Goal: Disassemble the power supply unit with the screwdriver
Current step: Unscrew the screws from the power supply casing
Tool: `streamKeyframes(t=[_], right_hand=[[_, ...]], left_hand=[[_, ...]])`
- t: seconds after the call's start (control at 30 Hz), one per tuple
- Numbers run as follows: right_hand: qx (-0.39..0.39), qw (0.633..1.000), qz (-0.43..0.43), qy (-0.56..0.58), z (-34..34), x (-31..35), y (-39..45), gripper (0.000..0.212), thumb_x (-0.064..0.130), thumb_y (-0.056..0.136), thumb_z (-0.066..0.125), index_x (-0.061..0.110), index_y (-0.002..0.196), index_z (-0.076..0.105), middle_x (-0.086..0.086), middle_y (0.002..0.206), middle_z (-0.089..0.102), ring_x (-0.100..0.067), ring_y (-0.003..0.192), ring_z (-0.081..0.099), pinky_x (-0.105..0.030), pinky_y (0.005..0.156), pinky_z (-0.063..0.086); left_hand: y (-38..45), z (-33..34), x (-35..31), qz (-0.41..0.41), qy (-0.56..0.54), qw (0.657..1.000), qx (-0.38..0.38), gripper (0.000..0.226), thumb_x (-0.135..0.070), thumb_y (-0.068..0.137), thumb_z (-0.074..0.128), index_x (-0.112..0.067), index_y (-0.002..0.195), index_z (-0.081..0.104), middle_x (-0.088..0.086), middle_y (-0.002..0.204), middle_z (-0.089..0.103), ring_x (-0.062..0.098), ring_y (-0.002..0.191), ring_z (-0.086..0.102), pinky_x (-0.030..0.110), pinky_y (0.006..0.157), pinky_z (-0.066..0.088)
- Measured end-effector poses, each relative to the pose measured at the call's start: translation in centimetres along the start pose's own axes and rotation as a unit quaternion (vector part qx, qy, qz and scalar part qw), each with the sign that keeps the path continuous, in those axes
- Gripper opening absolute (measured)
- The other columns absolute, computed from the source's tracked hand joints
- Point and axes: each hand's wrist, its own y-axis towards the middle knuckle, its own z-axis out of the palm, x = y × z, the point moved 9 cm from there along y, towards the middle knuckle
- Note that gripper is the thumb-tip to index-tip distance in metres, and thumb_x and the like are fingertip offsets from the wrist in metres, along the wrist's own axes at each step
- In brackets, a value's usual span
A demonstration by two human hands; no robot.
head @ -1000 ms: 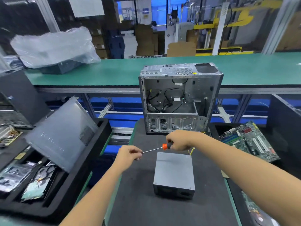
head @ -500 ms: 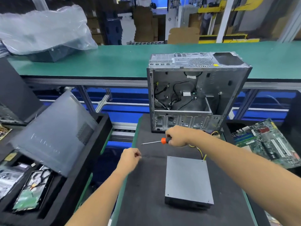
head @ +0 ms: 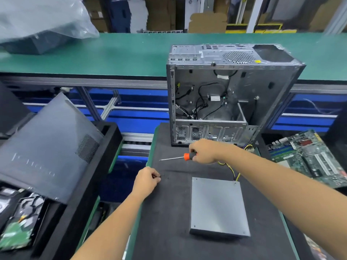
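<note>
A grey power supply unit (head: 218, 206) lies flat on a dark mat (head: 169, 222), its lid on, with yellow and black wires (head: 237, 175) running out of its far edge. The right hand (head: 203, 151) is wrapped around the handle of a screwdriver (head: 180, 157), which has an orange collar and a thin metal shaft pointing left, held above the mat and away from the unit. The left hand (head: 147, 180) hovers low at the mat's left side, just beside the unit's far left corner but apart from it; its fingers are curled with the fingertips pinched together, and whether they hold something small is too hard to tell. Behind the hands an open metal computer case (head: 231, 94) stands on the far end of the mat, with loose black cables inside. To the left a dark side panel (head: 47, 147) leans over a black tray (head: 105, 166) that holds hard drives (head: 20, 220). To the right a green circuit board (head: 309, 156) lies tilted. A green bench (head: 122, 53) runs across behind, with a plastic-wrapped item (head: 41, 21) at its left end.
</note>
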Motion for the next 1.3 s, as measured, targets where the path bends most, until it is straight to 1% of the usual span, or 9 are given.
streamKeyframes(t=[0.17, 0.33, 0.5, 0.67, 0.8, 0.9, 1.07, 1.2, 1.3], right_hand=[[-0.004, 1.000, 0.002, 0.020, -0.5, 0.2, -0.1, 0.018, 0.022, 0.098, 0.045, 0.005, 0.096, 0.051, -0.015, 0.096, 0.055, -0.025, 0.077, 0.042, -0.032, 0.061, 0.032], [-0.007, 1.000, 0.010, 0.021, -0.2, -0.2, -1.4, 0.025, 0.025, 0.100, 0.043, 0.003, 0.106, 0.052, -0.010, 0.093, 0.053, -0.023, 0.074, 0.044, -0.031, 0.057, 0.031], [-0.015, 0.999, 0.028, 0.030, 0.3, -1.2, -3.0, 0.008, 0.019, 0.098, 0.042, 0.011, 0.095, 0.040, -0.009, 0.090, 0.052, -0.020, 0.068, 0.044, -0.033, 0.057, 0.033], [-0.017, 0.995, 0.035, 0.088, 1.2, -2.5, -5.4, 0.013, 0.011, 0.089, 0.048, 0.017, 0.091, 0.036, -0.010, 0.094, 0.053, -0.030, 0.077, 0.055, -0.042, 0.065, 0.048], [-0.020, 0.995, 0.047, 0.087, 1.9, -3.4, -8.2, 0.019, 0.012, 0.084, 0.052, 0.025, 0.082, 0.038, 0.007, 0.086, 0.046, -0.018, 0.070, 0.053, -0.025, 0.049, 0.048], [-0.038, 0.995, 0.056, 0.069, 2.9, -4.1, -10.1, 0.014, 0.011, 0.087, 0.050, 0.021, 0.093, 0.056, 0.005, 0.086, 0.051, -0.016, 0.067, 0.051, -0.017, 0.041, 0.040], [-0.068, 0.992, 0.086, 0.061, 6.0, -6.5, -11.8, 0.034, 0.019, 0.088, 0.048, 0.011, 0.057, 0.037, -0.008, 0.062, 0.044, -0.029, 0.070, 0.043, -0.030, 0.051, 0.031], [-0.079, 0.989, 0.111, 0.058, 7.9, -8.3, -12.5, 0.032, 0.023, 0.093, 0.045, 0.010, 0.064, 0.041, -0.012, 0.078, 0.053, -0.030, 0.076, 0.050, -0.029, 0.062, 0.038], [-0.080, 0.989, 0.106, 0.066, 9.3, -8.7, -12.9, 0.015, 0.024, 0.092, 0.046, 0.010, 0.087, 0.050, -0.017, 0.104, 0.059, -0.030, 0.083, 0.052, -0.031, 0.069, 0.042]], left_hand=[[-0.1, 0.1, 0.0, 0.015, -0.004, 1.000, 0.005, 0.012, -0.012, 0.079, 0.075, -0.021, 0.084, 0.072, -0.013, 0.082, 0.062, 0.008, 0.080, 0.060, 0.019, 0.074, 0.044], [-0.3, -0.5, -0.8, 0.038, -0.001, 0.999, -0.011, 0.014, -0.004, 0.083, 0.068, -0.015, 0.087, 0.075, -0.013, 0.077, 0.062, 0.012, 0.082, 0.062, 0.021, 0.074, 0.046], [-1.9, -1.3, -2.5, 0.055, -0.028, 0.997, -0.042, 0.016, -0.008, 0.090, 0.061, -0.013, 0.100, 0.072, -0.005, 0.092, 0.066, 0.012, 0.085, 0.061, 0.021, 0.080, 0.047], [-4.6, 1.0, -6.5, 0.097, -0.075, 0.992, 0.035, 0.022, -0.012, 0.097, 0.048, -0.018, 0.110, 0.064, -0.002, 0.098, 0.067, 0.012, 0.090, 0.063, 0.024, 0.081, 0.048], [-7.0, 3.2, -8.7, 0.100, -0.091, 0.988, 0.069, 0.022, -0.021, 0.097, 0.050, -0.022, 0.118, 0.057, -0.012, 0.097, 0.060, -0.003, 0.082, 0.055, 0.017, 0.076, 0.041], [-8.9, 4.6, -10.0, 0.100, -0.104, 0.986, 0.087, 0.026, -0.023, 0.097, 0.050, -0.022, 0.123, 0.054, -0.012, 0.107, 0.061, -0.004, 0.089, 0.056, 0.015, 0.079, 0.039], [-11.9, 5.4, -10.7, 0.069, -0.156, 0.981, 0.090, 0.029, -0.029, 0.097, 0.044, -0.042, 0.121, 0.053, -0.024, 0.110, 0.062, -0.015, 0.094, 0.056, 0.005, 0.070, 0.040], [-14.6, 6.2, -10.8, 0.055, -0.232, 0.962, 0.130, 0.044, -0.053, 0.078, 0.062, -0.055, 0.120, 0.049, -0.033, 0.112, 0.062, -0.011, 0.104, 0.058, 0.011, 0.083, 0.045], [-15.9, 6.6, -10.8, 0.064, -0.201, 0.967, 0.140, 0.072, -0.047, 0.065, 0.078, -0.058, 0.125, 0.040, -0.035, 0.116, 0.058, -0.011, 0.107, 0.056, 0.014, 0.085, 0.047]])
